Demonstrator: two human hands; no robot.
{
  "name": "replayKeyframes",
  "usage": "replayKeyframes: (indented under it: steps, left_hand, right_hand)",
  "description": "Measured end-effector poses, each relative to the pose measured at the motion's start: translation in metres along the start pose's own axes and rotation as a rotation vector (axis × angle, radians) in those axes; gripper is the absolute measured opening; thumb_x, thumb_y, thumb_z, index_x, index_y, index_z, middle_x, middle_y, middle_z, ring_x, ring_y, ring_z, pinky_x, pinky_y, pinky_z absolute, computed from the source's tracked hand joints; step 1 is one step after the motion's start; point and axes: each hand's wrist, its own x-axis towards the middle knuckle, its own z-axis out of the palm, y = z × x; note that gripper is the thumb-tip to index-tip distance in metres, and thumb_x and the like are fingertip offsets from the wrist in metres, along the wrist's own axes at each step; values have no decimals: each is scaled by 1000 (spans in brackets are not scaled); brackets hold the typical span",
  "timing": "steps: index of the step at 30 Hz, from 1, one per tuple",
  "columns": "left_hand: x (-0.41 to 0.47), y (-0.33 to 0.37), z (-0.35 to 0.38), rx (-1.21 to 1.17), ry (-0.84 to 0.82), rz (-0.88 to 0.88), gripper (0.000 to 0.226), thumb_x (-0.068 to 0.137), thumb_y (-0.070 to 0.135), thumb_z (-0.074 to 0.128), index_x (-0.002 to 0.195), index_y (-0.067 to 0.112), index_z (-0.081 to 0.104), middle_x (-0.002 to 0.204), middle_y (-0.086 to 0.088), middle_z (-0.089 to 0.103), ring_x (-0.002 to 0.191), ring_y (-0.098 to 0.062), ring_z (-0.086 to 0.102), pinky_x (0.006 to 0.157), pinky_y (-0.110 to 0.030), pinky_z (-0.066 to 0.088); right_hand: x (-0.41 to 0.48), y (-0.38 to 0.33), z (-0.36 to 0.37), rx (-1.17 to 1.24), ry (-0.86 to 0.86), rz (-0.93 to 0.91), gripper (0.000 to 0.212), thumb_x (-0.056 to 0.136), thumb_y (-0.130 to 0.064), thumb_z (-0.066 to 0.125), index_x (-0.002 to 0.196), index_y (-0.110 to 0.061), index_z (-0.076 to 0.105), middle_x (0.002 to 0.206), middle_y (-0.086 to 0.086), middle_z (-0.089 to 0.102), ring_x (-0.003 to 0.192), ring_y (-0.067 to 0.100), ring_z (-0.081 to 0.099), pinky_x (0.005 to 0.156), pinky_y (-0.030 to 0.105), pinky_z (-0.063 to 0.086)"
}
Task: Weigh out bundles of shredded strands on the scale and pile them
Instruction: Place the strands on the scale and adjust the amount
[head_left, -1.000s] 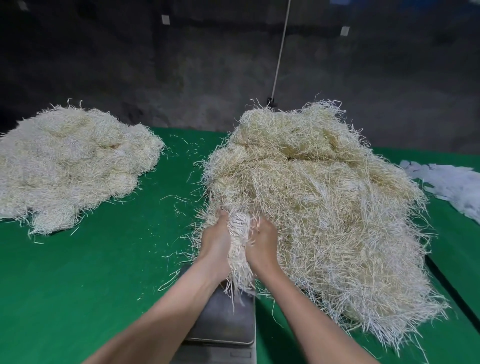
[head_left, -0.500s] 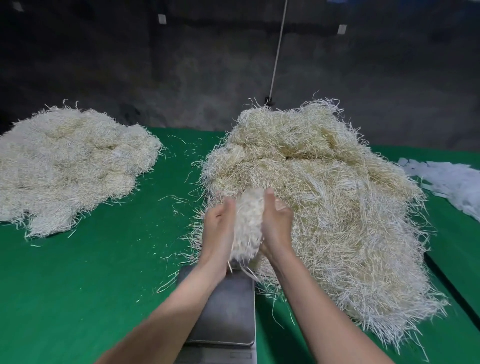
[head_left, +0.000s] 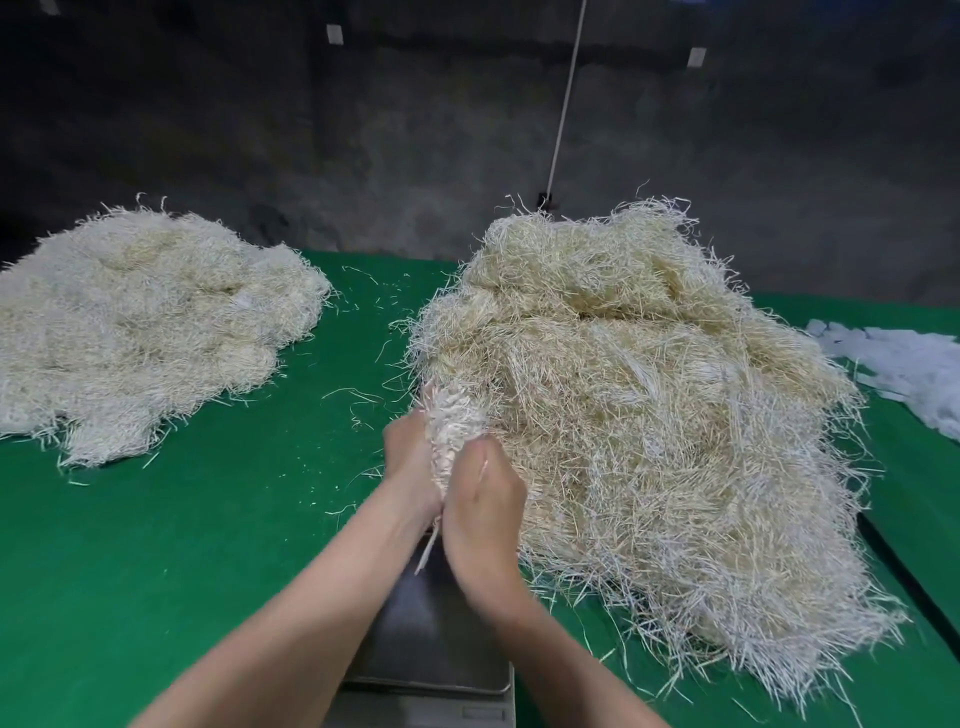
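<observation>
Above the scale (head_left: 434, 642), we clasp a bundle (head_left: 451, 415) between our left hand (head_left: 410, 465) and right hand (head_left: 485, 501), fingers curled round it; its top juts above them, against the heap (head_left: 649, 415).

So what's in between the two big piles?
Green tabletop with a few loose strands lies between the left pile and the right pile; the head view shows it.

Both hands, left hand (head_left: 410, 462) and right hand (head_left: 480, 499), grip a pale bundle (head_left: 451, 418) above the steel scale (head_left: 431, 639), beside the large heap (head_left: 639, 415), on a green table (head_left: 156, 545); a second pile (head_left: 140, 322) lies far left.
</observation>
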Motion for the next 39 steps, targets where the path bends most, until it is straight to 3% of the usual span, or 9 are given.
replayKeyframes:
  steps: [13, 17, 21, 25, 27, 30, 32, 35, 39]
  left_hand:
    - [-17, -14, 5, 25, -131, -66, 33, 100, 27, 47, 78, 4, 58, 44, -2, 53, 43, -14, 58, 44, -20, 45]
    - [-1, -3, -3, 308, -101, 152, 61, 93, 46, 53, 131, -1, 47, 74, 2, 64, 76, -8, 64, 104, -46, 38]
    - [4, -7, -1, 590, -113, 374, 72, 86, 55, 55, 135, 2, 47, 139, -9, 50, 122, -19, 50, 101, -31, 40]
    - [-7, -4, 9, 219, -252, 223, 62, 80, 66, 44, 114, 14, 52, 109, -8, 56, 99, -14, 55, 88, -36, 49]
    - [-8, -9, -2, 135, -330, 145, 79, 78, 73, 35, 136, 20, 43, 136, -3, 48, 120, -13, 45, 108, -42, 32]
    - [-25, -27, -3, 94, -403, 33, 91, 74, 74, 42, 149, 28, 23, 155, 8, 23, 142, -18, 24, 114, -46, 23]
    - [-20, -27, 3, -21, -310, 25, 73, 82, 63, 52, 138, 17, 43, 142, 0, 46, 125, -19, 48, 100, -39, 42]
    - [6, -19, -2, -103, -164, 6, 24, 97, 32, 51, 81, 16, 59, 75, 0, 60, 49, -3, 60, 51, -18, 49]
    - [-10, -31, 5, -74, -121, 19, 31, 96, 34, 54, 75, 11, 61, 62, -5, 56, 50, -17, 57, 48, -25, 45]
  right_hand:
    - [13, 14, -16, -4, -9, 70, 22, 92, 4, 47, 78, -6, 62, 69, -2, 61, 58, 11, 53, 55, 28, 44]
    - [19, 19, -44, 362, -162, 384, 20, 94, -6, 42, 88, -19, 56, 80, -3, 58, 65, 7, 49, 51, 15, 39]
    - [40, 6, -56, 543, -316, 423, 49, 93, -51, 40, 139, -33, 39, 136, -6, 44, 116, 18, 45, 87, 40, 41]
    - [31, -3, -37, 176, -366, 313, 74, 85, -66, 41, 132, -10, 48, 84, -9, 60, 59, 3, 52, 56, 20, 46]
    - [42, 1, -43, 318, -229, 430, 70, 88, -58, 43, 128, -1, 48, 66, -4, 46, 60, 16, 58, 78, 35, 55]
    - [53, -1, -47, 284, -113, 419, 67, 91, -57, 38, 137, -8, 36, 108, -1, 51, 110, 18, 53, 111, 36, 24]
    - [33, -1, -36, 71, -95, 178, 58, 96, -53, 32, 142, -17, 31, 141, -3, 41, 131, 12, 37, 107, 25, 19]
    - [-7, 3, -18, -149, -101, -171, 22, 95, -52, 29, 98, -36, 44, 100, -19, 52, 92, -7, 48, 82, 13, 39]
    - [22, 7, -21, -78, -62, 37, 40, 100, -35, 33, 72, -14, 52, 64, -4, 51, 56, 9, 46, 50, 15, 38]
